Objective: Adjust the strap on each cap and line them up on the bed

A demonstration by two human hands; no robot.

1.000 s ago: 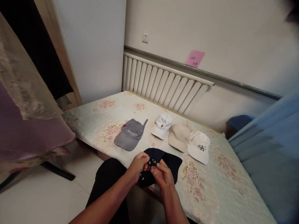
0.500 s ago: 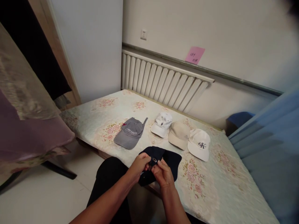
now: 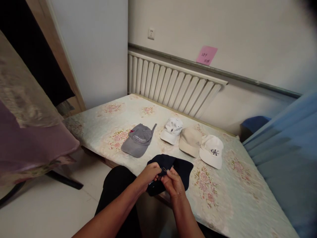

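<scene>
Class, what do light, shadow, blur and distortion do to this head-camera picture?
Head view: dim light, the dark cap losing detail; head view: soft shadow below the wall pipe; head view: out-of-focus dark shape, top right; head view: blue curtain blurred, picture edges looking stretched.

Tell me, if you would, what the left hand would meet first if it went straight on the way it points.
The dark cap, which the left hand is pinching at its fingertips. Beyond that, the line seems to run roughly toward the beige cap, though depth is hard to judge.
</scene>
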